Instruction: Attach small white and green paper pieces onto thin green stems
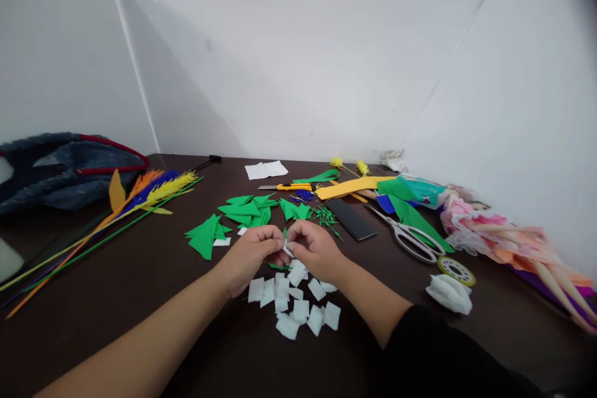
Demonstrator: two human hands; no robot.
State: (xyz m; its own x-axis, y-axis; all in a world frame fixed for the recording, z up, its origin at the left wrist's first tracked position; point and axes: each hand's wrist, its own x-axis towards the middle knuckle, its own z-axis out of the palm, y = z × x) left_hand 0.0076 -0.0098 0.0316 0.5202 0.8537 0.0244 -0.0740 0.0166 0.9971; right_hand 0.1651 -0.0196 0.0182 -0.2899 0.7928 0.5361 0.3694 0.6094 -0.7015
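Observation:
My left hand and my right hand meet above the middle of the dark table, fingertips pinched together. Between them is a small piece of white tissue, with a bit of green showing at the fingertips; the fingers hide most of it. Just below my hands lie several loose white tissue squares, some overlapping. Folded pieces of green paper are heaped beyond my left hand. A pile of thin green snippets lies past my right hand.
On the right are a black phone, scissors, a tape roll, a crumpled white wad and dolls. A yellow utility knife lies at the back, its blade out. Fringed paper stalks and a denim bag occupy the left.

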